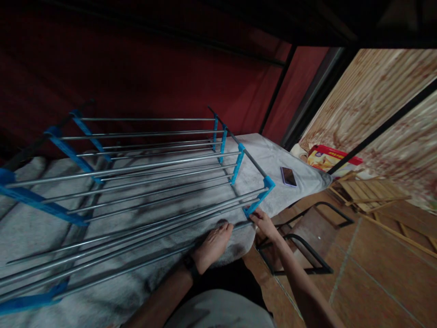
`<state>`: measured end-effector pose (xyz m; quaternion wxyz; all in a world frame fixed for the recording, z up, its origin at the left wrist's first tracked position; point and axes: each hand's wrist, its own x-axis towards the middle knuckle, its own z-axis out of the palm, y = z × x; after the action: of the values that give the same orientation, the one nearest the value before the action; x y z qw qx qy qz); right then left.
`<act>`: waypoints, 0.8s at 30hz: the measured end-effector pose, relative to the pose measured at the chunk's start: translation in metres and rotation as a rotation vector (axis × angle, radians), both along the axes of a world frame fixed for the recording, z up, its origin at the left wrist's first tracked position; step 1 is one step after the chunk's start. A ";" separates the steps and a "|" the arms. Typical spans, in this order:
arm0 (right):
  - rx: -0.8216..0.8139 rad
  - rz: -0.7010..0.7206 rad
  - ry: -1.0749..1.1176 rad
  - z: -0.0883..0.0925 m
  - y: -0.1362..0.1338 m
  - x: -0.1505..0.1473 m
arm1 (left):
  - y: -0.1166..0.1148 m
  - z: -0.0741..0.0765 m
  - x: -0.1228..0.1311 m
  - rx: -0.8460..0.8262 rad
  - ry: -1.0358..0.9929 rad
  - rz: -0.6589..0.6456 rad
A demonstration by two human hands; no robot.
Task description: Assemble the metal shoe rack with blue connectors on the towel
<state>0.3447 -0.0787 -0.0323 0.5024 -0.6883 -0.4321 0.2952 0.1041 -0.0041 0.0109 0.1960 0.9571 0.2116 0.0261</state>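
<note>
A rack of grey metal rods with blue plastic brackets lies across a cloth-covered surface [254, 168]. My left hand [215, 241], with a dark band on its wrist, is closed around the nearest metal rod [150, 265] close to its right end. Just to the right, my right hand [262, 222] grips the lower end of the front right blue bracket [257, 203], where that rod meets it. The fingertips there are partly hidden. Several other rods run from this side toward the left brackets [41, 205]. At the lower left, another blue bracket [30, 301] bears the rods' far ends.
A phone [288, 176] lies on the cloth to the right. Beyond the edge stands a dark-framed chair [307, 232] on a tiled floor [372, 255]. Wooden slatted pieces [372, 193] and a red and yellow box [331, 158] are farther right. A red wall [153, 77] rises behind the rack.
</note>
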 end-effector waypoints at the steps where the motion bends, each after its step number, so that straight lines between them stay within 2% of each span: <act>1: -0.009 0.039 -0.005 0.002 0.001 0.004 | 0.001 0.002 0.001 -0.012 0.015 0.013; 4: -0.035 0.136 -0.012 0.006 0.003 0.015 | 0.005 0.005 0.005 -0.041 0.053 0.022; 10: -0.057 0.289 0.008 0.008 0.002 0.025 | 0.017 -0.005 0.015 -0.138 0.011 0.097; 14: -0.048 0.388 0.030 0.005 0.000 0.026 | 0.018 -0.008 0.021 -0.162 0.047 0.089; 19: -0.006 0.368 -0.076 -0.004 0.002 0.026 | 0.014 -0.007 0.031 -0.146 0.008 0.054; 24: 0.005 0.427 -0.075 -0.011 0.004 0.028 | 0.017 -0.008 0.050 -0.275 -0.116 0.015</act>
<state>0.3730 -0.0745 -0.0437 0.4137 -0.5902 -0.5872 0.3682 0.1543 0.0128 0.0024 0.3370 0.9165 0.2088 0.0539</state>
